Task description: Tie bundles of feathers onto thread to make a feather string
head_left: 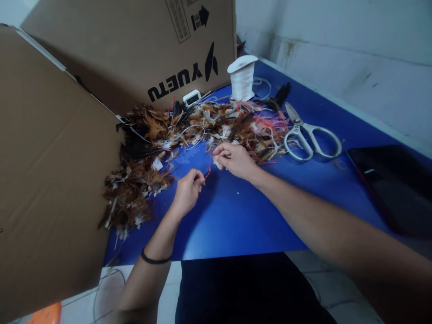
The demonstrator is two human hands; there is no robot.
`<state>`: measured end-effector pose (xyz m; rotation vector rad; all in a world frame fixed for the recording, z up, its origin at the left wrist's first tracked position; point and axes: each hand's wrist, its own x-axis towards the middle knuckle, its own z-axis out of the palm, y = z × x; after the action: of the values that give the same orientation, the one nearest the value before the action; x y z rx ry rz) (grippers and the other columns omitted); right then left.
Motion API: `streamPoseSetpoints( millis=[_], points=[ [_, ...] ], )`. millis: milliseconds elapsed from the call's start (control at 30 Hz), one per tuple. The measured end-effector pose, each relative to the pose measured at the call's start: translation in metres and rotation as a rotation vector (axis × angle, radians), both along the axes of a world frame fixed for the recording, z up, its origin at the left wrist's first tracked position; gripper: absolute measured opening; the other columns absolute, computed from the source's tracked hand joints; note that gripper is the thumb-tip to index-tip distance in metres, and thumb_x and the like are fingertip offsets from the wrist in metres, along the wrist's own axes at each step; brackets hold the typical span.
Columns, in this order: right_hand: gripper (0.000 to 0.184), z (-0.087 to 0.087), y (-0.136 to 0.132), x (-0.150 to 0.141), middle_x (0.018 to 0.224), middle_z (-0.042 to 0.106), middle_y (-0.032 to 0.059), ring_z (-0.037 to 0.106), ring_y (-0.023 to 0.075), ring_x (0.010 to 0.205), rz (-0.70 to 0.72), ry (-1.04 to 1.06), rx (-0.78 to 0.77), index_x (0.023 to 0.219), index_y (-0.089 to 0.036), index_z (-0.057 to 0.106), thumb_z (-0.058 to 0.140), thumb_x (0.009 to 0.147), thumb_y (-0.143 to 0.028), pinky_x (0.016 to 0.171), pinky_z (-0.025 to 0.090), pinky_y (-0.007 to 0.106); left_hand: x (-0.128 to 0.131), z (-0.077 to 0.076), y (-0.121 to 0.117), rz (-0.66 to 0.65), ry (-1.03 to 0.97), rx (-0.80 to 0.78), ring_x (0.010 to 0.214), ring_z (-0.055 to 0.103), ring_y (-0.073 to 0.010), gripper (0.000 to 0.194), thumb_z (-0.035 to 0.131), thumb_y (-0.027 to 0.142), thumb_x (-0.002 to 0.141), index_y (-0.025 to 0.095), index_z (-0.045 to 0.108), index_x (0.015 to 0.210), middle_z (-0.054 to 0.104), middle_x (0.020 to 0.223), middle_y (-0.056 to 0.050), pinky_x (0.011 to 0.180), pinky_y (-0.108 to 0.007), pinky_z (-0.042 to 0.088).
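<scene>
Over the blue tabletop (229,220), my left hand (189,189) pinches a thin red string (208,173), whose loose end curls up toward the right. My right hand (236,161) is closed on a small whitish feather tuft (218,163) that pokes out under its fingertips. The two hands are a short way apart. Behind them brown, black and white feathers (145,175) lie heaped in an arc, just beyond my right hand's fingers. A tangle of pink-red strings (261,123) rests on the heap's right part.
Silver scissors (310,135) lie right of the feathers, with a dark phone or tablet (394,184) nearer me. A white spool (243,78) and a small white digital display (192,98) stand at the back. Cardboard (111,49) walls the left and rear.
</scene>
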<state>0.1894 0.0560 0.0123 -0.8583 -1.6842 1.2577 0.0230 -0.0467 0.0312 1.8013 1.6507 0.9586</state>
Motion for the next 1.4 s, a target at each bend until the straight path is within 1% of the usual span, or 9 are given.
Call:
streamPoseSetpoints(
  millis=[233, 367, 433, 533, 700, 900, 1100, 1267, 1400],
  points=[
    [0.01, 0.003, -0.009, 0.001, 0.06, 0.061, -0.0014, 0.052, 0.0076, 0.052, 0.194, -0.229, 0.12, 0.076, -0.016, 0.061, 0.053, 0.079, -0.022, 0.056, 0.04, 0.022, -0.002, -0.001, 0.013, 0.232, -0.533, 0.114, 0.051, 0.054, -0.0077, 0.02, 0.065, 0.031, 0.077, 0.017, 0.054, 0.087, 0.063, 0.069, 0.0, 0.048, -0.019, 0.043],
    [0.013, 0.005, -0.014, 0.002, 0.082, 0.064, 0.002, 0.055, 0.0088, 0.065, 0.105, -0.31, 0.344, 0.083, -0.017, 0.065, 0.053, 0.079, -0.016, 0.065, 0.042, 0.023, -0.007, -0.011, 0.015, 0.253, -0.568, 0.083, 0.052, 0.054, -0.0067, 0.022, 0.067, 0.032, 0.075, 0.015, 0.06, 0.087, 0.065, 0.071, -0.001, 0.05, -0.019, 0.043],
    [0.021, 0.006, -0.018, 0.003, 0.103, 0.061, 0.0055, 0.054, 0.0087, 0.069, 0.031, -0.305, 0.448, 0.097, -0.017, 0.063, 0.053, 0.079, -0.014, 0.07, 0.044, 0.024, -0.009, -0.014, 0.015, 0.252, -0.539, 0.07, 0.052, 0.054, -0.0066, 0.02, 0.067, 0.032, 0.075, 0.015, 0.062, 0.085, 0.064, 0.07, -0.001, 0.049, -0.018, 0.043],
    [0.039, 0.007, -0.025, 0.002, 0.12, 0.056, 0.0076, 0.055, 0.0085, 0.071, 0.078, -0.326, 0.506, 0.12, -0.02, 0.054, 0.054, 0.082, -0.016, 0.073, 0.045, 0.025, -0.009, -0.016, 0.015, 0.196, -0.486, 0.046, 0.051, 0.053, -0.0064, 0.018, 0.065, 0.032, 0.077, 0.016, 0.063, 0.085, 0.063, 0.069, 0.0, 0.049, -0.018, 0.044],
    [0.021, 0.008, -0.029, -0.001, 0.087, 0.067, 0.0032, 0.06, 0.0127, 0.076, 0.214, -0.516, 0.508, 0.101, -0.019, 0.065, 0.047, 0.09, -0.021, 0.07, 0.042, 0.024, -0.008, -0.019, 0.014, 0.113, -0.401, 0.01, 0.049, 0.052, -0.0064, 0.021, 0.065, 0.035, 0.077, 0.016, 0.065, 0.085, 0.061, 0.062, 0.002, 0.048, -0.018, 0.043],
    [0.024, 0.01, -0.034, -0.001, 0.089, 0.068, 0.0036, 0.06, 0.0121, 0.077, 0.325, -0.601, 0.659, 0.097, -0.02, 0.068, 0.046, 0.093, -0.028, 0.067, 0.039, 0.023, -0.02, -0.015, 0.025, 0.255, -0.327, 0.113, 0.045, 0.051, -0.005, 0.026, 0.057, 0.039, 0.082, 0.015, 0.064, 0.09, 0.065, 0.077, -0.003, 0.043, -0.017, 0.04],
    [0.034, 0.018, -0.046, -0.002, 0.094, 0.064, 0.0047, 0.059, 0.0124, 0.076, 0.363, -0.698, 0.775, 0.096, -0.018, 0.068, 0.045, 0.093, -0.043, 0.061, 0.034, 0.025, -0.021, -0.002, 0.075, 0.153, 0.019, 0.181, 0.046, 0.053, -0.0052, 0.02, 0.053, 0.029, 0.084, 0.017, 0.068, 0.091, 0.064, 0.086, -0.004, 0.049, -0.02, 0.044],
    [0.035, 0.021, -0.046, -0.002, 0.093, 0.064, 0.0052, 0.058, 0.0123, 0.074, 0.37, -0.758, 0.794, 0.092, -0.016, 0.067, 0.043, 0.094, -0.041, 0.059, 0.032, 0.026, -0.011, -0.005, 0.124, 0.168, 0.206, 0.093, 0.043, 0.051, -0.0054, 0.021, 0.051, 0.019, 0.083, 0.016, 0.069, 0.094, 0.065, 0.093, -0.006, 0.059, -0.025, 0.047],
    [0.035, 0.02, -0.045, -0.002, 0.093, 0.064, 0.0048, 0.059, 0.0133, 0.075, 0.358, -0.775, 0.809, 0.094, -0.017, 0.066, 0.041, 0.095, -0.041, 0.058, 0.03, 0.026, -0.001, -0.008, 0.149, 0.176, 0.308, 0.09, 0.058, 0.057, -0.0116, 0.015, 0.058, 0.022, 0.08, 0.016, 0.07, 0.088, 0.067, 0.087, -0.006, 0.068, -0.027, 0.046]
  ],
)
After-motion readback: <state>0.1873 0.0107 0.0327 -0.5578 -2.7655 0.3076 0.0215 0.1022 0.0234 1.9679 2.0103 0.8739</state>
